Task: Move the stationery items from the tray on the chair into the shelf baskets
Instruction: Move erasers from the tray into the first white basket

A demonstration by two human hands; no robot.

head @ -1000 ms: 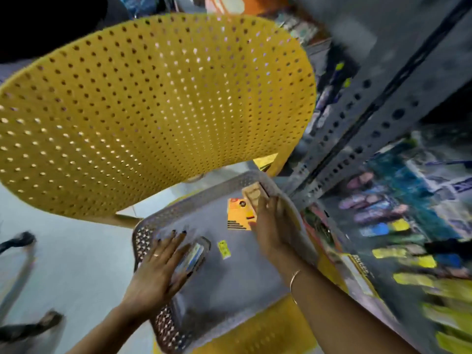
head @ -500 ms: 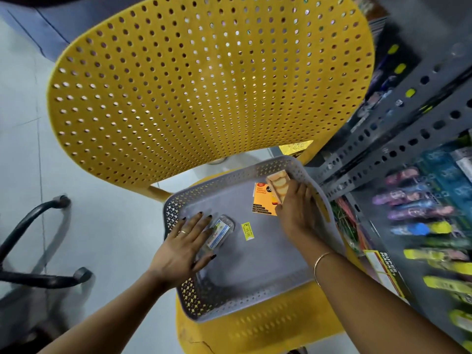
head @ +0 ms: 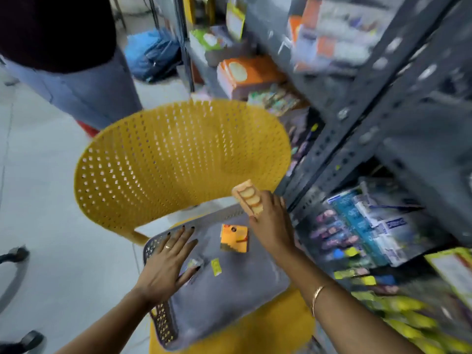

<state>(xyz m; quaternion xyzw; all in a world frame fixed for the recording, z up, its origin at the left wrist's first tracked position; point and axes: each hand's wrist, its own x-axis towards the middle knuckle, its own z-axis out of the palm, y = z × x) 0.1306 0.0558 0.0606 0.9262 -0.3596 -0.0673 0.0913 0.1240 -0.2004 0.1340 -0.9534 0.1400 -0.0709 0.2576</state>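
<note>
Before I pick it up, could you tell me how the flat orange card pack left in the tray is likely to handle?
The orange card pack looks thin and lies flat on the grey tray, so it is probably light and bendy. With no raised edge, it may slide rather than lift; unlikely to roll.

Your right hand (head: 270, 223) grips a glossy printed pack (head: 248, 201); below that grip lie the perforated grey plastic tray (head: 163, 325), a matt orange card packet (head: 234, 238), and the perforated yellow plastic chair (head: 178, 154).
</note>
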